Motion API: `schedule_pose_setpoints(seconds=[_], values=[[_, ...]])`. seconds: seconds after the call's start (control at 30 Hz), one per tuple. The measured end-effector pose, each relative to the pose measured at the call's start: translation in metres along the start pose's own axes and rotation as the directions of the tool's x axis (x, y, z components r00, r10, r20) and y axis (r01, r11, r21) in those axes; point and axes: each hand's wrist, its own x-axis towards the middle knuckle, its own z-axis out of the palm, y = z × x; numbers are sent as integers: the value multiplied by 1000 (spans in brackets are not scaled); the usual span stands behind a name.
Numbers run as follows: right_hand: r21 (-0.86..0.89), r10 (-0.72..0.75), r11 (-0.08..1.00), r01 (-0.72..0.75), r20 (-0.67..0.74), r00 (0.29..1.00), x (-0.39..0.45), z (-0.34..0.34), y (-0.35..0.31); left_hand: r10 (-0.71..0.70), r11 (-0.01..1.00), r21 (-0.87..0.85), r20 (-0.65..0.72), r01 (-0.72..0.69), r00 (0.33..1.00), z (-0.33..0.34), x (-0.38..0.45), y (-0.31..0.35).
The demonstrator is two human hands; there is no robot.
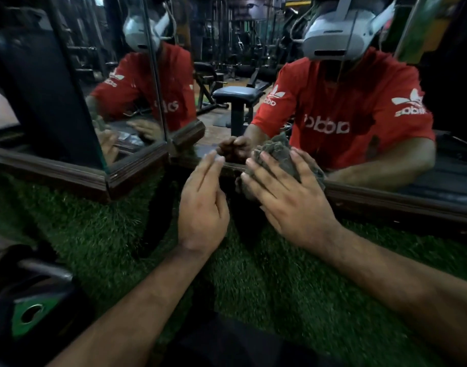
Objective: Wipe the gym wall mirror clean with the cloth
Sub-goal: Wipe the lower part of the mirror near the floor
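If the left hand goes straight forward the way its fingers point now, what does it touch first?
Most likely the wooden frame at the mirror's bottom edge, or the glass just above; depth is unclear. The left hand holds nothing.

Mirror [253,62] far, turf [108,234] near; cloth [277,157] at mirror's bottom edge under right hand [288,197], left hand [203,205] just left.

The right hand [288,197] covers most of the crumpled grey-brown cloth [278,151]; picture edges crop the wood-framed wall mirror [253,62]
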Motion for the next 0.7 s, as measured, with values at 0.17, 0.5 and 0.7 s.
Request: schedule_pose_setpoints(seconds=[0.17, 0.5, 0.7], values=[[111, -102, 989, 98, 37, 994, 0, -4, 7, 86, 996, -13, 87, -85, 993, 14, -7, 24], [166, -51, 985, 49, 9, 999, 42, -17, -17, -121, 993, -12, -34, 121, 992, -2, 6, 7], [133, -75, 988, 75, -1, 997, 23, 1, -3, -72, 995, 72, 105, 65, 992, 1, 8, -6]])
